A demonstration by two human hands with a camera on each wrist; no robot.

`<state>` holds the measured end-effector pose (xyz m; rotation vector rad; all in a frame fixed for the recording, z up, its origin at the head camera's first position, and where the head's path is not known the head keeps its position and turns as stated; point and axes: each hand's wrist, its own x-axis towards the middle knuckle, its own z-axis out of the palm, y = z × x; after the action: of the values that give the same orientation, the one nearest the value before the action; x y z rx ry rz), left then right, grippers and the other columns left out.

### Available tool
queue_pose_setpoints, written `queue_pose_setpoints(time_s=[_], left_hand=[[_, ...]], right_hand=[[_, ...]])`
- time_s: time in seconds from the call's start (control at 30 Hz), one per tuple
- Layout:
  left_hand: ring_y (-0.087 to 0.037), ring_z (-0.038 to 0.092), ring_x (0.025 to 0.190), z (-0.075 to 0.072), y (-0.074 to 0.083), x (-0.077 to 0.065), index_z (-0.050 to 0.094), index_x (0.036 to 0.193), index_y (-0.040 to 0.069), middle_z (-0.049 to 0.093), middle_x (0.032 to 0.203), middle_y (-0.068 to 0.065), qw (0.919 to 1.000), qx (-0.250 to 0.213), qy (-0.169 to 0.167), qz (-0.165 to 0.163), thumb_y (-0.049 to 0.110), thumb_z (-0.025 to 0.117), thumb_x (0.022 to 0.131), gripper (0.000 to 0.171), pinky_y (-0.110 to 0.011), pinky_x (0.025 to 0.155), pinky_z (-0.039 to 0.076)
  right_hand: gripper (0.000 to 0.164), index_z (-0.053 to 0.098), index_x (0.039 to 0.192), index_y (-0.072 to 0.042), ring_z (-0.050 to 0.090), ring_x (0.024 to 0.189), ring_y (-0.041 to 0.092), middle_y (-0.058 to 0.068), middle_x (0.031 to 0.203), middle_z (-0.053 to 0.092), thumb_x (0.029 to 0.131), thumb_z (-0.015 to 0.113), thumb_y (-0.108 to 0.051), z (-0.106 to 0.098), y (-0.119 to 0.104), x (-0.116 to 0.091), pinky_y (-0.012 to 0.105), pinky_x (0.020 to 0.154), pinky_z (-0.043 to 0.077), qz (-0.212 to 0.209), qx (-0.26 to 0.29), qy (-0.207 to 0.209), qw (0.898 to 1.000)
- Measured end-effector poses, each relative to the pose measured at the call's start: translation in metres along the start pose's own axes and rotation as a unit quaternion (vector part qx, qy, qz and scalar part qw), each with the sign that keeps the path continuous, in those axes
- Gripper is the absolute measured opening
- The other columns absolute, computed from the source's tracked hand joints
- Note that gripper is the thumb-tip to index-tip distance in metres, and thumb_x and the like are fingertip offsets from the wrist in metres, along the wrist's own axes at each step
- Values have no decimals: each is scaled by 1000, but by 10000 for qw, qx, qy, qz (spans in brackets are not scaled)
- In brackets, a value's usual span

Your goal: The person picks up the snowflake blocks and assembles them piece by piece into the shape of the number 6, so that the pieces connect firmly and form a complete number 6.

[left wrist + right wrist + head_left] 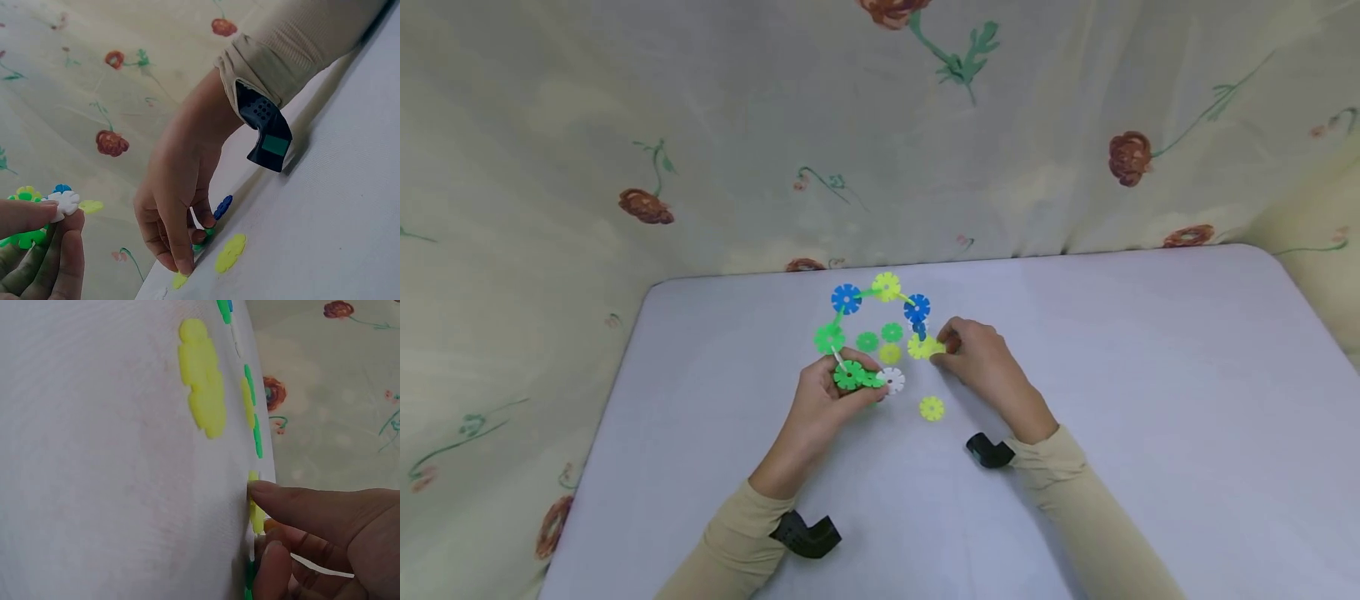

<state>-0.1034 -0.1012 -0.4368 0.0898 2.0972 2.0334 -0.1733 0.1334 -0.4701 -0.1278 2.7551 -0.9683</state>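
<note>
Head view: yellow disc [936,346] sits pinched in the right grip [976,353].

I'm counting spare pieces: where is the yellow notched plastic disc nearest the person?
In the head view, the yellow notched plastic disc lies on the white tabletop, right of the left hand and below the right hand.

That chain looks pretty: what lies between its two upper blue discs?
In the head view: a yellow disc, flanked by a green piece and a thin yellow piece.
</note>
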Motion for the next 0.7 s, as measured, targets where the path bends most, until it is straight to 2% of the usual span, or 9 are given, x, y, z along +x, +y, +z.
queue_pose_setpoints(time_s=[0.1,0.23,0.33,0.43,0.53,0.63,0.7], left_hand=[[-14,63,94,0,1,-1,66,110,5,68,110,-6,10000,29,5,-25,2,78,89,25,-22,78,58],[-14,64,93,1,1,-1,66,108,5,69,108,-5,10000,40,12,-39,3,79,88,24,-22,78,57],[-14,64,92,0,0,-1,66,107,4,69,106,-4,10000,12,36,-53,3,79,88,23,-22,77,57],[-13,63,90,-1,0,-1,66,107,5,70,105,-3,10000,19,49,-47,3,79,88,22,-21,76,56],[-13,62,88,-1,2,0,67,107,4,70,104,-3,10000,55,46,-2,3,79,88,22,-21,74,55],[-14,62,88,-2,3,-1,68,107,3,70,104,-3,9999,110,32,55,3,78,88,21,-21,74,54],[-14,62,88,-2,3,-1,69,107,2,71,104,-3,9999,126,10,76,3,78,89,21,-22,74,55]], right_hand=[[27,69,111,-5,64,92,27,13,106,72,90,80,-19,-2,0,-1,37,78,54,30,145,-64,9999],[27,67,109,-6,64,82,23,10,99,70,88,82,-16,-5,3,-2,33,72,54,-103,481,-169,9986],[22,69,108,-6,66,71,18,9,91,70,90,80,-13,-11,5,-4,28,65,55,-371,845,-266,9954],[16,74,105,-8,70,75,13,7,91,74,92,79,-14,-24,6,-10,25,65,58,-752,1345,-124,9880],[11,77,101,-10,71,85,11,5,97,77,91,80,-13,-38,5,-20,25,71,61,-1361,2021,-25,9699],[9,80,99,-11,71,92,12,6,100,77,90,80,-8,-45,-1,-30,25,72,62,-2122,2512,-320,9438],[11,81,98,-11,71,91,12,5,99,78,89,80,-4,-45,-8,-34,25,70,61,-2574,2550,-549,9304]])
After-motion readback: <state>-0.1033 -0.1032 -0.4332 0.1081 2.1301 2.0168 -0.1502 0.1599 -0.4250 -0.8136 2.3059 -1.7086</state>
